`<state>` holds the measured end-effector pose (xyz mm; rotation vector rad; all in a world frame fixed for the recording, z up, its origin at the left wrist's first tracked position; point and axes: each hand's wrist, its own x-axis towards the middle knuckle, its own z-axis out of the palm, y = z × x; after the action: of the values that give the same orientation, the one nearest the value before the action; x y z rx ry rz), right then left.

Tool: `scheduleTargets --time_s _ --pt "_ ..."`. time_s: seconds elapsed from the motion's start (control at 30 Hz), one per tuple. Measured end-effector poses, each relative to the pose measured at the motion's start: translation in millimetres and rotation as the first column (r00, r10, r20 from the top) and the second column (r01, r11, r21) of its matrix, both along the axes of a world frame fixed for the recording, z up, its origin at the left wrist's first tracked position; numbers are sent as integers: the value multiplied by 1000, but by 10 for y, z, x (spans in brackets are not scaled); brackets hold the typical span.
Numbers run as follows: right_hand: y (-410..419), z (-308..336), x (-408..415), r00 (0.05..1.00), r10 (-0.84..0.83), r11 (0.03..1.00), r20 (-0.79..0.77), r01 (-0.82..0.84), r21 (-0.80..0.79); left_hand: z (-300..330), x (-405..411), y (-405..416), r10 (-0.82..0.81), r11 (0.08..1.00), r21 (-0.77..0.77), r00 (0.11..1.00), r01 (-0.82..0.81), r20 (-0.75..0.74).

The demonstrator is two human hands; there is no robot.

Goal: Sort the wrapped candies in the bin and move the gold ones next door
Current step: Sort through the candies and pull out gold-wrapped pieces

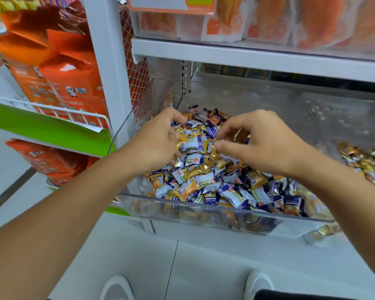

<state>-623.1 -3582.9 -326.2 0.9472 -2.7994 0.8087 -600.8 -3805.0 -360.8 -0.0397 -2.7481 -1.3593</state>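
Head view looks down on the clear bin (203, 210), heaped with wrapped candies (206, 180) in purple-white and gold wrappers. Over the back of that heap the left hand (158, 139) has its fingers curled round a small bunch of candies, a gold wrapper showing at its fingertips. Just right of it, the right hand (262, 141) pinches a gold candy (214, 144) between thumb and forefinger. Right of the bin, the neighbouring compartment (342, 118) holds a pile of gold candies (364, 163). Left of the bin stand orange boxes (71, 79) in a white wire rack (74, 114). Above the bin runs a white shelf (258, 59) carrying orange packets (312, 20). Below it, two white shoes (117, 289) stand on the floor.
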Motion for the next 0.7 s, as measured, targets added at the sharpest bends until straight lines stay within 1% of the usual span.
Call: scheduleTargets --time_s 0.03,0.07,0.13,0.23,0.3,0.37,0.43,0.47,0.53,0.6,0.63,0.67,0.7 --pt "-25 0 33 999 39 997 -11 -38 68 4 19 3 -20 999 -39 1000 20 -3" --pt "-47 -19 42 997 66 988 -34 -60 141 -1 30 -1 -47 993 -111 999 47 2" --pt "-82 -59 30 993 99 964 -57 -81 255 -23 43 -23 -102 963 -246 994 111 49" --pt "-116 -158 -3 986 163 929 22 -161 334 -28 66 -49 -151 932 -309 977 191 147" --pt "-148 -230 -22 982 187 918 36 -188 350 -14 88 -43 -233 889 -353 952 291 198" --pt "-158 -256 -51 982 188 932 26 -187 310 7 103 -42 -287 833 -401 917 382 279" --pt "-148 -262 -88 983 179 945 43 -184 269 21 122 -36 -270 767 -468 882 440 387" --pt "-142 -258 -102 982 179 943 56 -187 276 6 127 -33 -250 717 -520 868 463 429" --pt "-136 -270 -126 981 191 930 38 -193 313 -42 119 -12 -237 642 -592 861 487 451" --pt "-139 -298 -144 982 186 932 -24 -169 320 -81 95 -6 -250 649 -589 866 482 434" --pt "-146 -289 -144 985 164 951 -62 -141 275 -85 88 -8 -253 665 -573 866 479 431" --pt "-154 -266 -138 993 106 982 -53 -97 163 -79 83 -25 -255 681 -559 870 472 423" --pt "-155 -230 -131 999 35 999 41 -34 -25 -64 78 -43 -257 699 -547 875 461 410"
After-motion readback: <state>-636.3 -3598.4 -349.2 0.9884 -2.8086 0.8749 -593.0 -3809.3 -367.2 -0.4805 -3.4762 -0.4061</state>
